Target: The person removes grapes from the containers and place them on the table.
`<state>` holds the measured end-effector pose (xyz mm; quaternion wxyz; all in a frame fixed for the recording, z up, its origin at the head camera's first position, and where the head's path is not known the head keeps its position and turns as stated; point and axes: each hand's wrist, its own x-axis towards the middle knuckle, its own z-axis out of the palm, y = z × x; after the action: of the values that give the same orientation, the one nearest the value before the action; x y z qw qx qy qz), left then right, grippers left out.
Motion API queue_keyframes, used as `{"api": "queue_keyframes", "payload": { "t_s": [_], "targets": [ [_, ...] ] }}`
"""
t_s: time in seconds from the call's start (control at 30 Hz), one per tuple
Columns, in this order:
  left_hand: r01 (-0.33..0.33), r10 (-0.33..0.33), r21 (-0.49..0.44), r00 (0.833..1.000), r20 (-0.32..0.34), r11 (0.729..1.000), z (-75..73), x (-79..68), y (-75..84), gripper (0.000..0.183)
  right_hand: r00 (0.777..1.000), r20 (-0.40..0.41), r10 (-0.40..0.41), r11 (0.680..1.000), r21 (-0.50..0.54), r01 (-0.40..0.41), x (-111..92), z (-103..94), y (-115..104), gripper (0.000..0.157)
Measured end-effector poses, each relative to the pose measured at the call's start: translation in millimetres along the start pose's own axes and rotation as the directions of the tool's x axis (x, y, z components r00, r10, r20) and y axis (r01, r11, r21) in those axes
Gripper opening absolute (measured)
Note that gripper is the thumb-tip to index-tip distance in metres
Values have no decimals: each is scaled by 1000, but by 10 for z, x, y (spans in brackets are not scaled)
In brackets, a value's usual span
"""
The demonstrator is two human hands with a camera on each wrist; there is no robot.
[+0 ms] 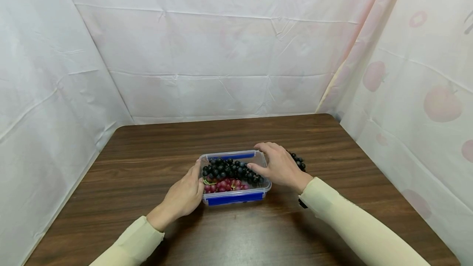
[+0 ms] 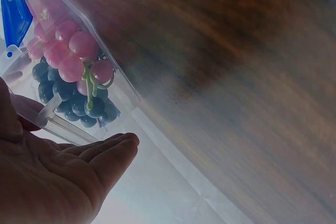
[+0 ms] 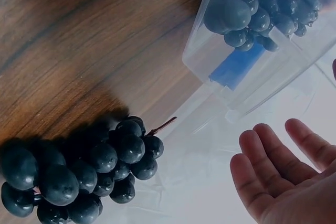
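A clear plastic food container (image 1: 235,198) with blue clip strips sits mid-table. In it, a bunch of black grapes (image 1: 223,169) lies behind a bunch of pinkish-red grapes (image 1: 223,185) with a green stem. My left hand (image 1: 184,192) rests along the container's left end, its fingers stretched out straight in the left wrist view. Over the right end hovers my right hand (image 1: 278,166), fingers spread and thumb above the black grapes, holding nothing. Another black grape bunch (image 3: 84,177) with a brown stem lies on the table beyond the right hand, partly hidden by it in the head view.
The brown wood-grain table (image 1: 155,147) extends around the container on all sides. White sheeting (image 1: 221,52) hangs behind it and along both sides, with faded fruit prints on the right-hand sheet (image 1: 417,93).
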<state>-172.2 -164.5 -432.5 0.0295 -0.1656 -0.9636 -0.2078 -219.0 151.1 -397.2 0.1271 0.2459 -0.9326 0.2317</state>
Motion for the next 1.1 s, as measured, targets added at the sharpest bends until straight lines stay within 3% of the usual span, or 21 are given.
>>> {"api": "queue_keyframes", "payload": {
  "t_s": [1.1],
  "targets": [
    [1,-1,-5,1000,10,1000,3,13,0,64,995,100,10,998,58,-16,26,23,-141,60]
  ]
}}
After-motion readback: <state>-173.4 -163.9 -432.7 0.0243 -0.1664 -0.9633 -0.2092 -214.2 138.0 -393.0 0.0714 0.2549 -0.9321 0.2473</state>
